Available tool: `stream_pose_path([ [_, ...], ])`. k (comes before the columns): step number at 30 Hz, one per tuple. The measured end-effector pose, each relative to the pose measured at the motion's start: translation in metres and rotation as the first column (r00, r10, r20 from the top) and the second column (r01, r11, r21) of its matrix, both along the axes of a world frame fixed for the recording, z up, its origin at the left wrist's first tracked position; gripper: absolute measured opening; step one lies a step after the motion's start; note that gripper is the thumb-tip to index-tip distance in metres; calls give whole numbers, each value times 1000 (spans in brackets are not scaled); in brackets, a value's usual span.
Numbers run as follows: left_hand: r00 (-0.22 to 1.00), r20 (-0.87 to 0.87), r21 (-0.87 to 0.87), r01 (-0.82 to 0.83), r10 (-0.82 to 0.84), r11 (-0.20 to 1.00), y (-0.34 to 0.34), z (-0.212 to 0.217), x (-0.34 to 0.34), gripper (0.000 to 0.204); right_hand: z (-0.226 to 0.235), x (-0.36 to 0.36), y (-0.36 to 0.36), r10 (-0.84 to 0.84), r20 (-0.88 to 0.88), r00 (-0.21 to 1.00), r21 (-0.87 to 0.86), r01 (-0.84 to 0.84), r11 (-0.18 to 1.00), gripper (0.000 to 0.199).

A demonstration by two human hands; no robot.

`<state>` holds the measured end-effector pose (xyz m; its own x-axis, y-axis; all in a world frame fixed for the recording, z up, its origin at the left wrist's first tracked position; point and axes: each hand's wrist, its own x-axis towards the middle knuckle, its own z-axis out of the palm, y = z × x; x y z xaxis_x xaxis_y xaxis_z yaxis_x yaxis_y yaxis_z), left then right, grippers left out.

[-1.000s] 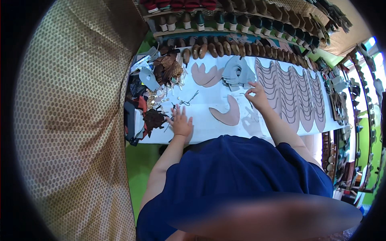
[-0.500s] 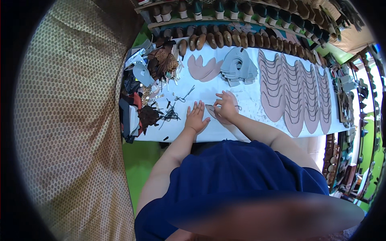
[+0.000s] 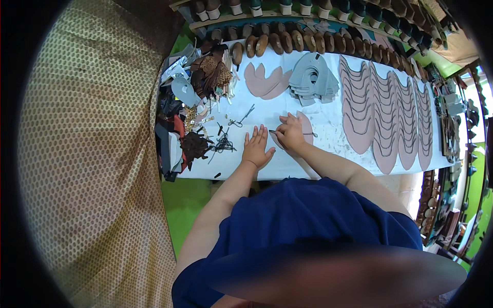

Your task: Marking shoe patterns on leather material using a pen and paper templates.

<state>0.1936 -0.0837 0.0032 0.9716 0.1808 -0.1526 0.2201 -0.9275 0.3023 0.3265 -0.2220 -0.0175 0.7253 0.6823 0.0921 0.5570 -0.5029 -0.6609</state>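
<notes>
My left hand (image 3: pixel 258 151) lies flat on the white table covering, fingers spread, close to the left edge of a pink curved shoe piece (image 3: pixel 307 122). Over that piece sits my right hand (image 3: pixel 291 133), its thumb and forefinger pinched at a thin dark cord (image 3: pixel 272 131). A looped cord end sticks out past the right side of the piece. My palm hides the middle of the piece. To the left of my left hand is a tangle of black cords (image 3: pixel 223 142).
Overlapping pink pieces with dark curved edges (image 3: pixel 358 134) fill the table's right side. Beyond my hands lie loose pink pieces (image 3: pixel 267 84) and stacked grey pieces (image 3: pixel 313 82). Scraps (image 3: pixel 195 146) crowd the left. Brown shoe lasts (image 3: pixel 286 43) line the back, below a shelf.
The view has shifted slightly, so the table sits a little further right. My right fingers have closed in on the dark cord end. My left hand stays flat beside the piece.
</notes>
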Motion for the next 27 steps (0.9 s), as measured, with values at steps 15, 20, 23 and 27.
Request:
stream_pose_path([
  [15,999,20,35,32,-33,999,-1,0,-2,71,5,-2,4,-33,34,999,-93,36,995,9],
  [20,999,26,38,28,-29,999,-2,-1,-1,70,-4,4,0,-99,91,991,-8,100,995,10],
  [23,999,23,42,26,-27,999,-1,-3,-3,70,6,10,-16,-72,118,990,-50,79,996,12],
  [27,998,-10,53,62,-62,997,-2,-1,-2,72,9,21,-53,-68,158,985,-120,87,989,15],
])
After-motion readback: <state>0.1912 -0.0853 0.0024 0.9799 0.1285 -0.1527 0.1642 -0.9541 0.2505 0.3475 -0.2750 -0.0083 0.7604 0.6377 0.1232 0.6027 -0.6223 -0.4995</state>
